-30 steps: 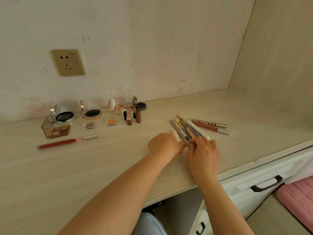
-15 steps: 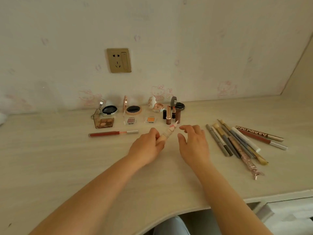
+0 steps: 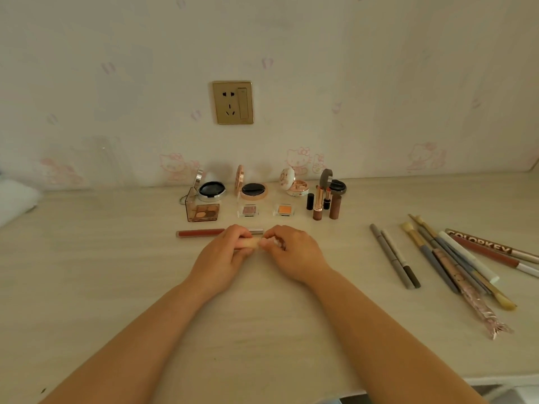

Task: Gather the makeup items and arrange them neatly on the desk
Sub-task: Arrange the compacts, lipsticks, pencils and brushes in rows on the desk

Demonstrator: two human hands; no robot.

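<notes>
Hands, left (image 3: 224, 252) and right (image 3: 287, 252), pinch together on a peach tube (image 3: 247, 244) lying nine-to-three, parallel to the red lip gloss (image 3: 201, 232) just beyond at twelve o'clock.

"colorkey" is printed on a brown pencil (image 3: 493, 248).

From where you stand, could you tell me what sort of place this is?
Probably a bedroom or dorm desk: cartoon-cat wallpaper, a wall socket, and makeup compacts on a pale wooden desk.
</notes>
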